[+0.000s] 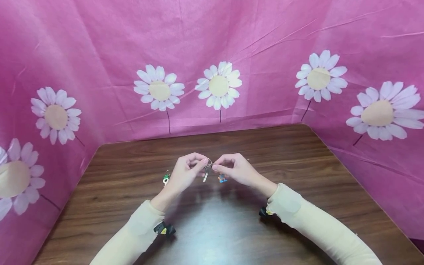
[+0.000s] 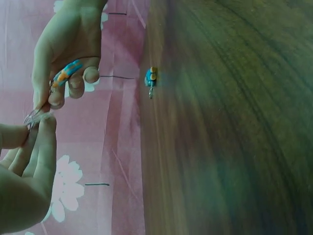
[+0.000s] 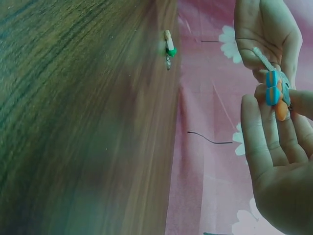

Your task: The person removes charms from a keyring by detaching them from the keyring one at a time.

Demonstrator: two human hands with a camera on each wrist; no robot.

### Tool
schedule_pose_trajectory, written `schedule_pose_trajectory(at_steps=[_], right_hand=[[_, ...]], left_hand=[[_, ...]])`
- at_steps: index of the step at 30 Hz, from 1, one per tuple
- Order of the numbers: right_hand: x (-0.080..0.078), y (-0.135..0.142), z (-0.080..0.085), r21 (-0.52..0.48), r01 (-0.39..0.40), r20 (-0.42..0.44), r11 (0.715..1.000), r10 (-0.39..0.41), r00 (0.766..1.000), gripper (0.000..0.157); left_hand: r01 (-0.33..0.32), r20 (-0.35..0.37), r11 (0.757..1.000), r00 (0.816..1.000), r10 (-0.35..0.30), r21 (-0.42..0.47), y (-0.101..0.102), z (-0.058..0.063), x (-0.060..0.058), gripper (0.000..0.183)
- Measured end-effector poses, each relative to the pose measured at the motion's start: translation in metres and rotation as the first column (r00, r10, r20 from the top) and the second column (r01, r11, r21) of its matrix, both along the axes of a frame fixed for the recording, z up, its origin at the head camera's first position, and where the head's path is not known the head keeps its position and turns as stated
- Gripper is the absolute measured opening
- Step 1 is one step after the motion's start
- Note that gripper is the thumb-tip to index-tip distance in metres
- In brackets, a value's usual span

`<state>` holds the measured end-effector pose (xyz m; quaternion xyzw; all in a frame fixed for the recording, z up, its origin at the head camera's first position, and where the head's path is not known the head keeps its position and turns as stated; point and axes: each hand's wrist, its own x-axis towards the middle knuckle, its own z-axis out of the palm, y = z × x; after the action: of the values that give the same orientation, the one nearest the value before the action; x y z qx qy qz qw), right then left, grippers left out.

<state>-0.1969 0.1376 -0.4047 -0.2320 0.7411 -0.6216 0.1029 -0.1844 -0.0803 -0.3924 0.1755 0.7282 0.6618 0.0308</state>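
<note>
Just above the table, my left hand (image 1: 187, 173) pinches a metal key ring (image 1: 209, 161) between thumb and fingertips. A silver key (image 1: 205, 175) dangles below the ring. Opposite it, my right hand (image 1: 237, 170) pinches a small keychain right by the ring, the fingertips of both hands almost meeting. The keychain's blue and orange charm (image 3: 274, 90) shows in front of the right fingers in the right wrist view. The small link between ring and keychain is too fine to make out.
A green and white charm (image 3: 169, 46) with a metal ring lies on the wooden table (image 1: 132, 206), left of the hands. Another blue and yellow charm (image 2: 151, 77) lies on the table in the left wrist view. A pink flowered cloth (image 1: 185, 33) surrounds the table's back and sides.
</note>
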Motion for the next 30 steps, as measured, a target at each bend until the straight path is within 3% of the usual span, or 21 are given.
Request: schedule_pose_trajectory(at_steps=[5, 9, 16, 21, 25, 30], right_hand=[[0.002, 0.001, 0.005, 0.068, 0.001, -0.074, 0.998, 0.004, 0.997, 0.013], [0.004, 0.003, 0.009, 0.082, 0.009, -0.118, 0.997, 0.001, 0.993, 0.014], [0.004, 0.004, 0.015, 0.069, -0.001, -0.168, 0.998, 0.013, 0.986, 0.007], [0.006, 0.0, 0.012, 0.034, -0.002, -0.179, 0.999, 0.008, 0.984, 0.005], [0.007, -0.004, 0.007, 0.066, -0.003, -0.251, 0.998, 0.019, 0.968, 0.007], [0.008, -0.005, 0.004, 0.131, 0.007, -0.313, 0.991, 0.035, 0.949, 0.007]], left_hand=[[-0.027, -0.023, 0.999, 0.999, 0.026, -0.036, 0.002, -0.001, 0.002, 0.016], [0.0, -0.033, 0.994, 0.999, -0.004, -0.106, -0.001, 0.001, 0.002, 0.014], [0.034, -0.058, 0.962, 0.997, -0.052, -0.272, -0.007, 0.004, 0.001, 0.019], [0.033, -0.012, 0.98, 0.999, -0.036, -0.198, -0.006, 0.005, 0.006, 0.018], [0.005, 0.013, 0.995, 1.0, -0.004, -0.096, -0.005, 0.006, 0.009, 0.019], [-0.025, -0.026, 0.995, 0.999, 0.022, -0.101, -0.004, 0.011, 0.012, 0.018]])
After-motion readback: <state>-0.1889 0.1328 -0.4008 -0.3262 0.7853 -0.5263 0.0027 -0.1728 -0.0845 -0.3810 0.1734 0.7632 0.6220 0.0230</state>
